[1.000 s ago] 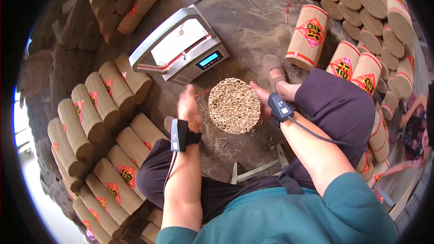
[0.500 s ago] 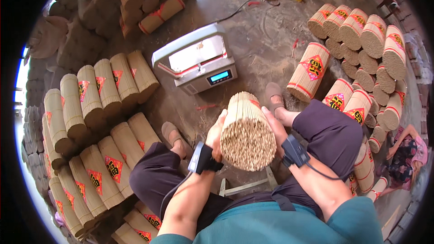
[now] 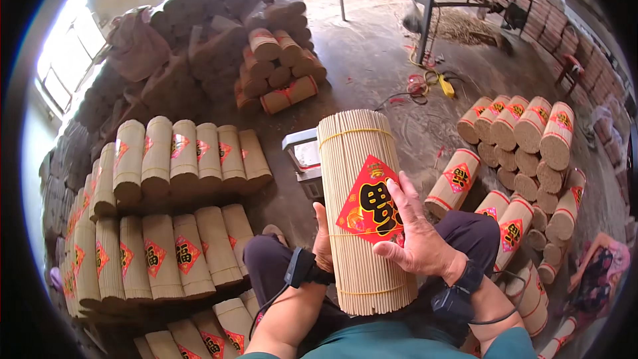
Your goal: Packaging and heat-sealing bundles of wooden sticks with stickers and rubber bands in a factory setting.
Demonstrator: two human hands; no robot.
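Observation:
Between my hands an upright bundle of thin sticks (image 3: 355, 272) stands over my lap, tied with yellow bands and bearing a red diamond-shaped label (image 3: 357, 203). My left hand (image 3: 323, 239) presses on its left side, the fingers mostly hidden behind it. Across the label's right part lies my right hand (image 3: 417, 236), fingers spread and thumb pointing left, gripping the bundle from that side. Both wrists carry dark strapped devices with cables. Just beyond the bundle a grey weighing scale (image 3: 302, 153) is partly hidden by it.
Rows of labelled stick bundles (image 3: 163, 246) are stacked at my left. At right is another pile (image 3: 525, 126), with a single bundle (image 3: 454, 181) nearer me. Farther off are a metal-legged table (image 3: 428, 13), cables and a yellow piece (image 3: 446, 86). A person in pink (image 3: 608, 262) sits far right.
The bundle has been tipped from end-on to upright, so its label now faces me. My right hand has shifted onto the label. The view has lifted, showing more of the room.

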